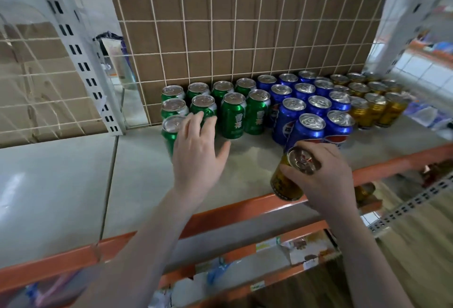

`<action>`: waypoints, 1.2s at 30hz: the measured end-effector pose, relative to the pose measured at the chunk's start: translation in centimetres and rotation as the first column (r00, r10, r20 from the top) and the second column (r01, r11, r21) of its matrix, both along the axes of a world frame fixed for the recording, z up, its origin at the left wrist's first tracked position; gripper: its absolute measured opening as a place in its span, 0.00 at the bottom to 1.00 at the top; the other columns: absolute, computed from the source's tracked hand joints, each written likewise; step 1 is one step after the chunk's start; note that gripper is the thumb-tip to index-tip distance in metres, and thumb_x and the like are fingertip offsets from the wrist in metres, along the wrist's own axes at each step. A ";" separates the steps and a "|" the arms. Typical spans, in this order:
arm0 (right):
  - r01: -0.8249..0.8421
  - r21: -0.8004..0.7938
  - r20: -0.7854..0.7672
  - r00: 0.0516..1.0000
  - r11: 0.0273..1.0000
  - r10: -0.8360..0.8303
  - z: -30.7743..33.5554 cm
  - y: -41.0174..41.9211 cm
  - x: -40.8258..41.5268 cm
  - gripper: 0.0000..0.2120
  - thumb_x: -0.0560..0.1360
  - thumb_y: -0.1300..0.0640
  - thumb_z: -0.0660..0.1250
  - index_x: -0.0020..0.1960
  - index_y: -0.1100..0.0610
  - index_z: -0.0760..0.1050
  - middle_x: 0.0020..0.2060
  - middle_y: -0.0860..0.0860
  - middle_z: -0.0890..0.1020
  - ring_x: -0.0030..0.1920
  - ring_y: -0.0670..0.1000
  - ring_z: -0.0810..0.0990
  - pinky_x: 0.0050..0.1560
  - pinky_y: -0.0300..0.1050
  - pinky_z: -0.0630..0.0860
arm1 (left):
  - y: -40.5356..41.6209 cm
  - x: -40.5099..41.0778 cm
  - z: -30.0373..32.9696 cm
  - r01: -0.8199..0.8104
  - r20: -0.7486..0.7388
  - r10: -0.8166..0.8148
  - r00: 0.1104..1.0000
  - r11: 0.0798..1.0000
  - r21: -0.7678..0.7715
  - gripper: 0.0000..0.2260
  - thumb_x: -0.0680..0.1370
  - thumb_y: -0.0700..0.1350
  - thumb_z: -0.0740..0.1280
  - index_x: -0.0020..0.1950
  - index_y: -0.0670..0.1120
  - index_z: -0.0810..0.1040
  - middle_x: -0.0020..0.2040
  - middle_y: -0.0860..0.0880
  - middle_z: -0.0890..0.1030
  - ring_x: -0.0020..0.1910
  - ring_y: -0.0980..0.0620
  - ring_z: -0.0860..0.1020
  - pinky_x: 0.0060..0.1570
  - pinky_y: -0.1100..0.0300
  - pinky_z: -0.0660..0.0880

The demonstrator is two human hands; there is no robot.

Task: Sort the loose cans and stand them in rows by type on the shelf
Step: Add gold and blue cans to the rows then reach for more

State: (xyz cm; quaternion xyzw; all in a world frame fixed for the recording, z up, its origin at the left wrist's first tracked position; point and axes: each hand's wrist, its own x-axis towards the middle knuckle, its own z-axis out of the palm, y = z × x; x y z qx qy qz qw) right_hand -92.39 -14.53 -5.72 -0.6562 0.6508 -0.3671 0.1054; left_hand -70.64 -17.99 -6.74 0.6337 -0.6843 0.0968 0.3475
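Several green cans (232, 116) stand in rows at the left of the grey shelf (147, 172). Blue cans (291, 116) fill the middle and gold cans (375, 109) stand at the right. My right hand (326, 175) grips a gold can (289, 180) from above, tilted, just over the shelf's front edge and before the front blue can (310, 128). My left hand (198, 148) is spread with straight fingers in front of the green cans, its fingertips at the front-left ones; whether they touch is unclear.
A white wire grid over brown cardboard (220, 38) backs the shelf. The orange front rail (220, 214) runs along the edge. A perforated white upright (81, 62) stands at the left. Lower shelves hold packaged goods (294, 249).
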 end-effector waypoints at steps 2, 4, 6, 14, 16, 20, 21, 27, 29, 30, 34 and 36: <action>0.012 0.015 -0.008 1.000 1.000 -0.012 0.1 -0.1 -1.9 0.25 0.65 0.48 0.74 0.61 0.50 0.74 0.55 0.47 0.74 0.51 0.42 0.68 0.48 0.34 0.62 | -0.3 -1.6 0.3 0.010 -0.001 -0.010 1.000 1.000 0.010 0.22 0.73 0.50 0.71 0.63 0.40 0.75 0.63 0.40 0.75 0.65 0.39 0.70 0.61 0.46 0.70; 0.020 -0.019 -0.030 0.999 1.000 -0.020 0.2 -0.3 -4.3 0.26 0.65 0.47 0.75 0.61 0.50 0.75 0.54 0.48 0.74 0.51 0.41 0.68 0.44 0.29 0.61 | -0.9 -3.7 0.6 0.005 -0.003 -0.005 1.000 1.000 0.000 0.22 0.73 0.50 0.71 0.62 0.41 0.76 0.62 0.39 0.75 0.65 0.39 0.70 0.61 0.47 0.70; 0.036 -0.032 -0.036 0.999 0.999 -0.037 0.2 -0.8 -7.1 0.26 0.65 0.48 0.76 0.61 0.51 0.75 0.53 0.47 0.73 0.50 0.41 0.68 0.43 0.25 0.61 | -1.8 -6.4 0.9 -0.006 -0.009 0.006 1.000 1.000 -0.007 0.21 0.73 0.50 0.71 0.62 0.40 0.76 0.62 0.39 0.75 0.64 0.38 0.70 0.62 0.47 0.69; -0.071 -0.059 0.005 0.997 0.996 0.072 0.3 -6.0 -21.9 0.25 0.63 0.52 0.77 0.59 0.52 0.77 0.53 0.49 0.75 0.49 0.39 0.68 0.46 0.21 0.63 | -6.4 -21.4 1.7 -0.084 -0.118 0.086 0.989 0.996 0.022 0.21 0.74 0.51 0.69 0.63 0.42 0.75 0.65 0.41 0.74 0.67 0.39 0.67 0.65 0.46 0.67; -0.113 -0.051 -0.015 0.994 0.992 0.112 0.2 -7.8 -25.7 0.24 0.64 0.51 0.77 0.59 0.52 0.77 0.53 0.49 0.75 0.49 0.38 0.68 0.47 0.24 0.64 | -7.2 -25.0 1.8 -0.109 -0.107 0.114 0.988 0.993 0.049 0.21 0.74 0.51 0.69 0.63 0.42 0.75 0.65 0.40 0.74 0.67 0.39 0.67 0.64 0.46 0.66; -0.149 0.013 0.010 0.989 0.989 0.149 0.1 -11.3 -31.4 0.24 0.65 0.52 0.77 0.60 0.51 0.77 0.55 0.49 0.73 0.50 0.42 0.69 0.45 0.29 0.63 | -8.6 -30.0 2.1 -0.132 -0.058 0.140 0.988 0.982 0.132 0.22 0.75 0.51 0.68 0.66 0.43 0.73 0.68 0.41 0.71 0.70 0.39 0.64 0.66 0.45 0.65; -0.160 0.013 0.021 0.987 0.987 0.159 0.0 -12.2 -32.5 0.25 0.65 0.52 0.77 0.60 0.51 0.77 0.55 0.49 0.73 0.49 0.42 0.69 0.44 0.26 0.64 | -8.9 -30.7 2.1 -0.146 -0.039 0.154 0.987 0.977 0.156 0.23 0.75 0.52 0.68 0.67 0.44 0.72 0.69 0.41 0.70 0.71 0.41 0.63 0.67 0.46 0.63; -0.206 0.014 -0.015 0.978 0.978 0.206 -0.3 -16.9 -37.2 0.26 0.64 0.53 0.78 0.61 0.53 0.77 0.51 0.46 0.74 0.48 0.39 0.69 0.42 0.26 0.63 | -10.5 -33.8 1.9 -0.193 0.017 0.194 0.981 0.960 0.203 0.23 0.76 0.54 0.66 0.68 0.45 0.71 0.70 0.43 0.69 0.72 0.42 0.61 0.68 0.46 0.63; -0.232 0.040 -0.057 0.971 0.972 0.234 -0.1 -18.4 -38.5 0.28 0.64 0.54 0.78 0.62 0.53 0.76 0.53 0.48 0.75 0.49 0.40 0.68 0.44 0.29 0.60 | -11.2 -34.8 1.8 -0.187 0.029 0.185 0.982 0.958 0.217 0.23 0.76 0.53 0.66 0.68 0.46 0.71 0.71 0.43 0.68 0.73 0.43 0.60 0.68 0.47 0.62; -0.250 0.063 -0.081 0.964 0.966 0.254 0.1 -19.1 -39.2 0.28 0.65 0.54 0.77 0.63 0.53 0.75 0.54 0.48 0.75 0.51 0.41 0.69 0.47 0.31 0.60 | -11.6 -35.3 1.7 -0.179 0.037 0.175 0.984 0.958 0.225 0.23 0.76 0.53 0.66 0.69 0.46 0.71 0.71 0.43 0.68 0.73 0.43 0.60 0.68 0.47 0.62; -0.299 0.168 -0.192 0.925 0.939 0.329 0.9 -21.8 -41.5 0.29 0.66 0.54 0.77 0.65 0.54 0.73 0.58 0.53 0.75 0.59 0.53 0.73 0.55 0.43 0.66 | -13.5 -37.6 1.7 -0.123 0.060 0.111 0.992 0.958 0.259 0.23 0.76 0.53 0.66 0.69 0.46 0.70 0.72 0.44 0.67 0.74 0.43 0.59 0.67 0.47 0.63; -0.296 0.214 -0.240 0.908 0.931 0.343 1.2 -23.1 -42.4 0.31 0.66 0.54 0.76 0.67 0.54 0.72 0.61 0.54 0.75 0.62 0.55 0.72 0.60 0.48 0.67 | -14.7 -38.7 1.7 -0.087 0.069 0.070 0.995 0.957 0.279 0.23 0.77 0.53 0.65 0.70 0.47 0.69 0.73 0.45 0.65 0.74 0.44 0.58 0.69 0.47 0.61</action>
